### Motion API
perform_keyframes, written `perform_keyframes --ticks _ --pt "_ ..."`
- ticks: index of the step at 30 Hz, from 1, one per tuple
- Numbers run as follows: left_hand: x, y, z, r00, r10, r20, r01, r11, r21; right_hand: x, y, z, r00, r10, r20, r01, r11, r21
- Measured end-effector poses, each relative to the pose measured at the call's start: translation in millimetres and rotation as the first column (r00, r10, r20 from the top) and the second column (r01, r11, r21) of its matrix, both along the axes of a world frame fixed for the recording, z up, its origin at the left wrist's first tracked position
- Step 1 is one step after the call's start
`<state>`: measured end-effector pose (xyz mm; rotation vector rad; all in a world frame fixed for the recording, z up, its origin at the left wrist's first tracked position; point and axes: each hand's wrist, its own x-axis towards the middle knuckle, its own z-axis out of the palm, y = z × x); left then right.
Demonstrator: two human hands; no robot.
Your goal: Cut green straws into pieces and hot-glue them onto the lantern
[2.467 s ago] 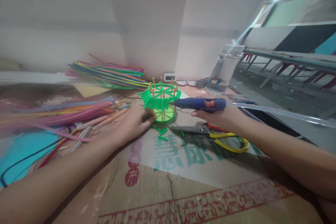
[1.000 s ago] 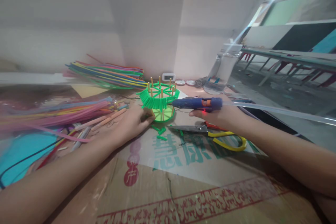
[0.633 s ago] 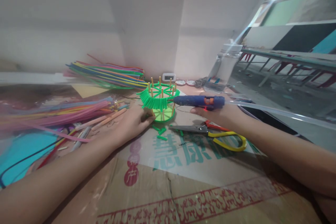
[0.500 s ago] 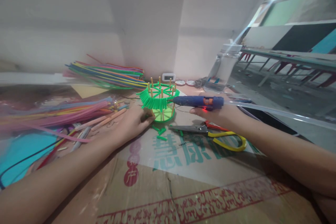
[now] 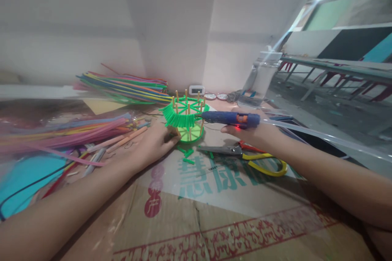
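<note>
At the hub of the dial, far side being twelve and the wearer at six, stands the green wheel-shaped model (image 5: 185,120) on the bench (image 5: 128,212), upright, its spoked upper ring held above a lower disc (image 5: 194,136) by wooden posts. A fringe (image 5: 173,118) of short green chenille pieces hangs along the ring's edge from about nine o'clock round to six.

The left hand (image 5: 156,140) comes in from eight o'clock, thumb and forefinger closed on the lower disc's edge by a post; its other fingertips are hidden. The right hand (image 5: 260,132), at three, is clamped round the blue hot-glue gun (image 5: 225,118), whose red light is lit and whose clear glue stick (image 5: 306,131) trails out behind. The nozzle reaches the ring just where the fringe ends; whether it touches, I cannot tell.

The step in hand looks like gluing the bare rim beside the last strand. The next move seems to call for a small, controlled dab with the base kept still, then a free hand for one of the cut green pieces (image 5: 188,153) at six.

Scissors (image 5: 226,151) lie at four, long chenille stems (image 5: 125,87) at ten, a lidded bottle (image 5: 259,79) at two.
</note>
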<state>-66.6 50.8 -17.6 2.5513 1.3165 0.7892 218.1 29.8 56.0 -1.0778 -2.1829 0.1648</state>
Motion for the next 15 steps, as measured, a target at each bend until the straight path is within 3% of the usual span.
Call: perform_keyframes --ticks 15 --pt "0.6 -0.4 0.4 1.0 0.006 0.003 -0.006 1.0 0.013 1.4 1.1 -2.8 0.993 -0.081 0.084 0.082 0.997 -0.001"
